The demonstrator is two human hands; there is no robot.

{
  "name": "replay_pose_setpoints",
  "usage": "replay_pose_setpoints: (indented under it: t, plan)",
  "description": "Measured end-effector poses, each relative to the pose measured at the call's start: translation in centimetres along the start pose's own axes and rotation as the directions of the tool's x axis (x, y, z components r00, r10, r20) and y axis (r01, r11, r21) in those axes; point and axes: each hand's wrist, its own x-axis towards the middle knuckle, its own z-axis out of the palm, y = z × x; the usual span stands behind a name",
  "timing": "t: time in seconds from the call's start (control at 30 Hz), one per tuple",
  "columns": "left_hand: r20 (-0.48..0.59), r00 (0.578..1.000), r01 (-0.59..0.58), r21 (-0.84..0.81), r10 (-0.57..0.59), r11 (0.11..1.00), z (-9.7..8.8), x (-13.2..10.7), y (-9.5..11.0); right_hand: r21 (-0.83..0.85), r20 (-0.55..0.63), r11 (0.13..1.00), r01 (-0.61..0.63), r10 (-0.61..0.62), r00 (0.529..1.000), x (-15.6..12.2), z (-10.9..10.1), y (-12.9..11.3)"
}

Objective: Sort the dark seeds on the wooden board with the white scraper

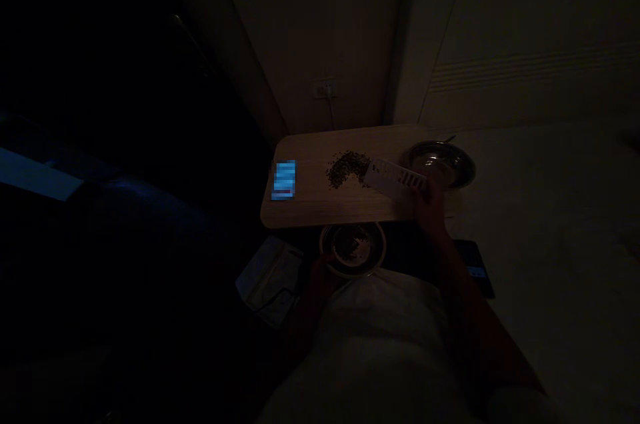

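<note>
My right hand (pixel 429 207) is closed on a pale flat slotted piece (pixel 395 177); the dim light hides its exact kind. Its far end reaches the edge of a loose pile of small dark greenish bits (pixel 347 169) on a wooden tabletop (pixel 310 207). Below the table's front edge, my left hand (pixel 325 271) grips the left rim of a metal bowl (pixel 380 254), its fingers mostly in shadow. Some dark bits lie inside this bowl. Just beyond my right hand, a second, shiny metal bowl (pixel 463 174) stands at the table's right end, with a thin handle tip showing.
A lit phone with a blurred screen (pixel 284 180) lies at the table's left end. Behind the table is a wall socket (pixel 325 89) with a plugged cable. A pale bag or packet (pixel 270 281) is at lower left, a dark device (pixel 475 269) at right on a pale surface.
</note>
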Motion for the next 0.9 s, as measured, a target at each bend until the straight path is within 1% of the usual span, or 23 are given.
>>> replay_pose_setpoints:
  t: [0.1, 0.27, 0.5, 0.73, 0.9]
  plan:
    - [-0.012, 1.0, -0.002, -0.005, 0.002, 1.0, -0.05, 0.03, -0.08, -0.015, 0.015, 1.0, 0.007, -0.006, 1.0, 0.04, -0.14, -0.03]
    - [0.041, 0.999, -0.005, -0.023, 0.006, 1.0, -0.08, -0.3, 0.04, -0.03, 0.029, 0.999, 0.028, -0.027, 0.999, 0.01, -0.3, 0.0]
    - [0.039, 0.997, 0.063, -0.041, -0.062, 0.997, 0.43, -0.52, 0.42, -0.051, 0.038, 0.998, 0.041, -0.039, 0.999, 0.02, -0.16, 0.18]
    - [0.016, 1.0, 0.012, -0.046, -0.011, 0.999, -0.03, -0.11, 0.3, -0.035, 0.055, 0.998, 0.046, -0.044, 0.998, 0.07, -0.11, 0.08]
    - [0.011, 1.0, 0.016, -0.027, -0.015, 1.0, 0.01, -0.1, 0.11, -0.013, 0.081, 0.999, 0.041, -0.04, 0.996, 0.01, -0.07, -0.1]
